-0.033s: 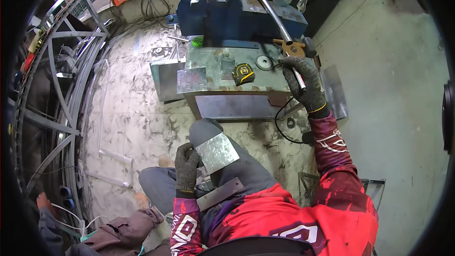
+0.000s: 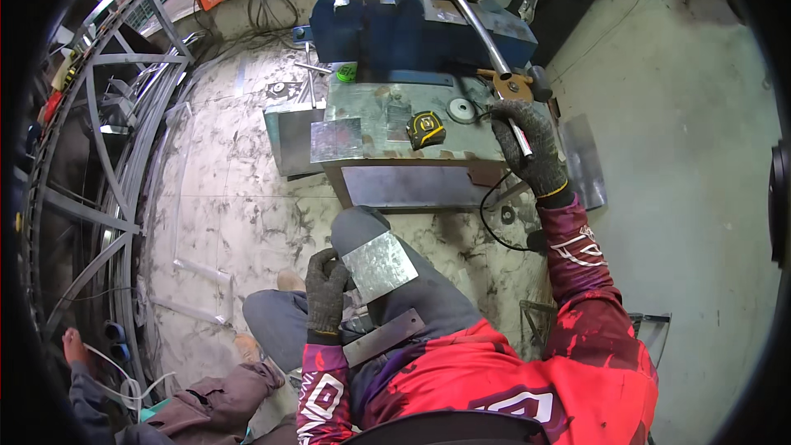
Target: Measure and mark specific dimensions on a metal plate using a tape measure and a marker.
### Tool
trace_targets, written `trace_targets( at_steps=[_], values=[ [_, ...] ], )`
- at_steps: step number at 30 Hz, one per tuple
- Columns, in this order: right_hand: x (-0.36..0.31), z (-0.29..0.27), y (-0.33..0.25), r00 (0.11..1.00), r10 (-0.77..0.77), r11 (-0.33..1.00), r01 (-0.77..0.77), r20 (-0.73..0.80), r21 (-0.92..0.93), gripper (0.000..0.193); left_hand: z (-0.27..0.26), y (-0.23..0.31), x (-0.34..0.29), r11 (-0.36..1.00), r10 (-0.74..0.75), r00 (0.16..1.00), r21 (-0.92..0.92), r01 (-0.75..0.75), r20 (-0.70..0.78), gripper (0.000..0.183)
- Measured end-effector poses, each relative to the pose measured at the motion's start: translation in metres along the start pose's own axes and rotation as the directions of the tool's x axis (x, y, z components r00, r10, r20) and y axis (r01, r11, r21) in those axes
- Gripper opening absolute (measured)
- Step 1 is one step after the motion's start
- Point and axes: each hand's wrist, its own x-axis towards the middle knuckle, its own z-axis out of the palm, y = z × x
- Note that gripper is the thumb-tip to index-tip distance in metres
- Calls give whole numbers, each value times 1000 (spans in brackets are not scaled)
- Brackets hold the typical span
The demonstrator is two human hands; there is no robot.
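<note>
My left hand (image 2: 327, 292), in a dark grey knit glove, is closed at the left edge of a small shiny metal sheet (image 2: 381, 266) that rests on my thigh. Its fingertips are partly hidden. A flat dull metal bar (image 2: 386, 338) with a hole at one end lies across my lap. My gloved right hand (image 2: 531, 148) is raised at the right end of the workbench (image 2: 346, 153), closed round a white marker (image 2: 522, 138). Just beyond it are a brown tool (image 2: 512, 89) and a hammer (image 2: 482, 29) with a long metal handle.
A black and yellow tape measure (image 2: 426, 129), a grinding disc (image 2: 461, 110) and a square metal plate (image 2: 336, 140) lie on the bench. A large blue vise (image 2: 362, 29) stands behind. Metal frames (image 2: 107, 140) line the left; another person's bare hand (image 2: 74, 346) is lower left.
The other person's hand at the lower left has moved slightly upward, and the white cable beside it has shifted. The view has shifted a little; my hands keep their hold.
</note>
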Motion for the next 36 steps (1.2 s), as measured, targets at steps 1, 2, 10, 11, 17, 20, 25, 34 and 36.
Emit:
trace_targets(
  at_steps=[1, 2, 10, 11, 17, 20, 25, 34, 36],
  values=[
    [4, 1, -3, 1000, -7, 1000, 7, -3, 8, 21, 2, 0, -1, 1000, -22, 1000, -13, 21, -13, 37],
    [6, 4, -8, 1000, -2, 998, 1, 17, 63, 22, 2, -1, -2, 999, -46, 999, -28, 45, -26, 36],
    [47, 41, -61, 990, -125, 897, 83, 68, 434, 21, -8, 11, 3, 967, 80, 969, 254, -18, -234, 38],
    [42, 42, -76, 969, -210, 929, 157, 129, 335, 25, -12, 20, 0, 980, 84, 959, 199, -30, -270, 38],
    [-66, 67, -83, 884, -220, 880, -2, 413, 475, 35, -52, 77, -72, 683, 299, 944, 722, -108, -141, 37],
    [-77, 84, -88, 855, -138, 911, -89, 500, 403, 36, -86, 72, -129, 506, 387, 905, 861, -48, -177, 39],
    [-61, 136, -82, 738, -31, 848, -338, 674, 409, 33, -92, 56, -200, 829, -214, 798, 326, 453, -564, 56],
    [-66, 145, -64, 485, -40, 506, -744, 874, 436, 20, -82, 57, -227, 946, -145, 911, 217, 243, -387, 71],
    [-77, 135, -58, 475, 11, 438, -793, 880, 423, 23, -80, 77, -211, 973, -175, 910, 73, 218, -376, 72]
  ],
)
